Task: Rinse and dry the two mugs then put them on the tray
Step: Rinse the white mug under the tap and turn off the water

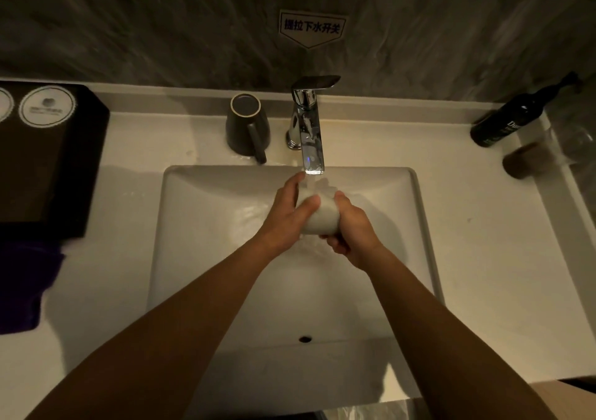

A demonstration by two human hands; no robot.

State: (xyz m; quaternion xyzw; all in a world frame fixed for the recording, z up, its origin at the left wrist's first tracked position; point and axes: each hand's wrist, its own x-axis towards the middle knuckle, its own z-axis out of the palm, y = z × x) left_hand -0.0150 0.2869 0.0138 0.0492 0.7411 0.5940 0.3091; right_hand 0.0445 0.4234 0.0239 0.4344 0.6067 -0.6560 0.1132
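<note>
1. A white mug (320, 217) is held over the sink (200, 226), just below the spout of the chrome faucet (308, 129), and water is seen running onto it.
2. The mug is gripped from the left by the left hand (287, 213), whose fingers are curled closed around its side, the thumb (308, 205) lying across the front.
3. The right hand (350, 229) is closed on the mug's right side and base.
4. A dark mug (246, 124) is stood upside down on the counter (483, 226), just left of the faucet, its handle turned toward the sink.
5. A black tray (77, 168) is placed at the counter's left edge, two round paper coasters (48, 106) being laid on it.
6. A purple cloth (25, 284) is seen on the counter just in front of the tray.
7. A dark pump bottle (512, 116) is stood at the far right.
</note>
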